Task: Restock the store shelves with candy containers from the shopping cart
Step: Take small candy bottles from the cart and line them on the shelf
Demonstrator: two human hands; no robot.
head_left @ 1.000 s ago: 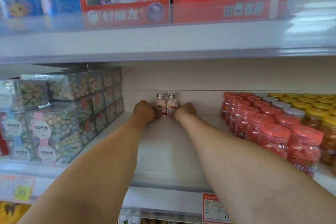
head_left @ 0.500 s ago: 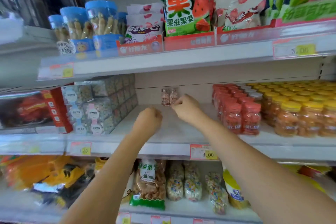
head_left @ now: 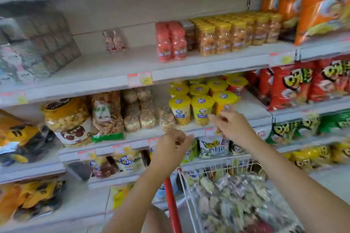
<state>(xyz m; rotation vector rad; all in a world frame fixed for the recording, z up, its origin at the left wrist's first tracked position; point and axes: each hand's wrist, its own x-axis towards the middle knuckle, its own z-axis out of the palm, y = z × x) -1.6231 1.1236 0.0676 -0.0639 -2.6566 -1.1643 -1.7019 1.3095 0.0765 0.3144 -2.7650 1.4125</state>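
Observation:
Two small clear candy containers (head_left: pixel 114 40) stand side by side at the back of the white shelf (head_left: pixel 106 66), alone on its middle stretch. My left hand (head_left: pixel 170 146) hangs in the air below that shelf with loosely curled fingers and holds nothing. My right hand (head_left: pixel 230 126) is a little higher and to the right, in front of the yellow-lidded cups, fingers relaxed and empty. The white wire shopping cart (head_left: pixel 191 191) with a red handle sits at the lower right, filled with several blurred candy containers (head_left: pixel 234 198).
Red-lidded jars (head_left: pixel 171 43) and yellow-lidded jars (head_left: pixel 233 34) fill the shelf's right part, clear boxed sweets (head_left: pixel 34 51) its left. Yellow-lidded cups (head_left: pixel 202 102) and snack bags crowd the shelf below. Orange and red chip bags (head_left: pixel 306 81) stand at the right.
Both hands let go of the two small containers at the shelf's back and drew away and down. The view pulled back and tilted down, bringing the cart into sight.

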